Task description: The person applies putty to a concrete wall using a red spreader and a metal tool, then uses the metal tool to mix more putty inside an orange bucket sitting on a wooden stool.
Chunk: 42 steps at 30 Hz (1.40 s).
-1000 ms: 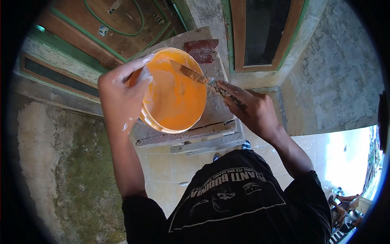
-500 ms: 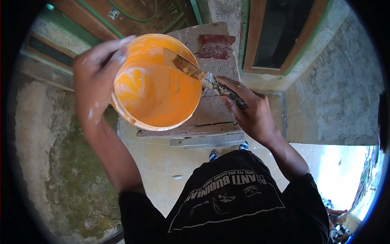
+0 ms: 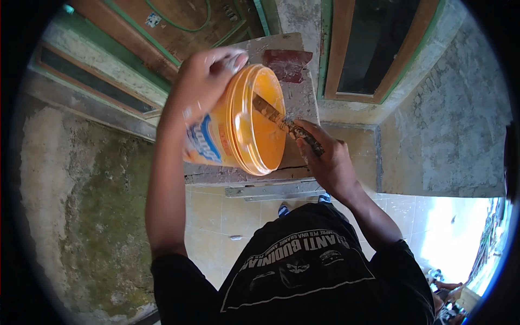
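An orange plastic bucket [image 3: 242, 135] is tipped onto its side in the air above the bench, its mouth turned to the right. At its upper rim my left hand [image 3: 208, 81] is closed, with white smears on the fingers. My right hand [image 3: 330, 160] wraps round the dark, spattered handle of a putty knife [image 3: 273, 115]. The knife's blade reaches into the bucket's mouth, against or near the inner wall; whether it touches I cannot tell. Pale residue coats the inside near the rim, and the bucket's bottom is hidden from this angle.
Under the bucket stands a worn wooden bench [image 3: 300, 97] with a dark red flat piece [image 3: 288, 65] on it. A wooden door [image 3: 189, 27], a framed window [image 3: 376, 49] and a rough grey wall [image 3: 449, 119] surround it. My feet in striped footwear [image 3: 284, 210] stand on tiles.
The bucket has swung right and tilted from mouth-up to sideways, so its printed outer side now shows. My left hand moved right with it. The putty knife stays at the mouth.
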Available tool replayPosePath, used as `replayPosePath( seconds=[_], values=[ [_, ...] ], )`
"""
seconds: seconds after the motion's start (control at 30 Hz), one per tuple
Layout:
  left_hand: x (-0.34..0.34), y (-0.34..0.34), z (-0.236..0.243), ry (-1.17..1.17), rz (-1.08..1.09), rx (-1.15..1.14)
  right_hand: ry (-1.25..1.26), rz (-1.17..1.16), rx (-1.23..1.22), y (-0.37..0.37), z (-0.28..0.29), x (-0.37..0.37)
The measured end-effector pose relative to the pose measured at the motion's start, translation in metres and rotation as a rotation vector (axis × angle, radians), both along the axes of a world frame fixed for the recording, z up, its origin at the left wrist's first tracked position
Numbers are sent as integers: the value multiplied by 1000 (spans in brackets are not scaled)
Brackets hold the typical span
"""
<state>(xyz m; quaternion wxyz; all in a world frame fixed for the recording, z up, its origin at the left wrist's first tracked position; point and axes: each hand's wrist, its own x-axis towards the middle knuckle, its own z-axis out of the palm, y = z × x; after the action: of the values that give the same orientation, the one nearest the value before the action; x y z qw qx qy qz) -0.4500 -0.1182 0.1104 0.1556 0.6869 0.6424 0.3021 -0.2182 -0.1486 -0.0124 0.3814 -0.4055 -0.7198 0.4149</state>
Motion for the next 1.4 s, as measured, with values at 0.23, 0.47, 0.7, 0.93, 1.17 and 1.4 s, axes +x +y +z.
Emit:
replayPosePath(
  seconds=[0.23, 0.47, 0.7, 0.93, 1.17, 1.4],
  values=[
    [56, -99, -58, 53, 115, 644, -83, -62, -45, -2, -3, -3],
    [67, -70, -106, 150, 349, 615, -121, -63, 26, -6, 0, -5],
    [11, -57, -64, 0, 274, 810, -84, 23, 51, -6, 16, 6],
    [23, -36, -15, 9, 138, 454, -64, 36, 94, -3, 5, 7],
    [40, -50, -39, 157, 173, 522, -32, 39, 39, -1, 3, 12],
    [19, -65, -9, 195, 297, 507, 79, 129, 161, -10, 6, -8]
  ],
)
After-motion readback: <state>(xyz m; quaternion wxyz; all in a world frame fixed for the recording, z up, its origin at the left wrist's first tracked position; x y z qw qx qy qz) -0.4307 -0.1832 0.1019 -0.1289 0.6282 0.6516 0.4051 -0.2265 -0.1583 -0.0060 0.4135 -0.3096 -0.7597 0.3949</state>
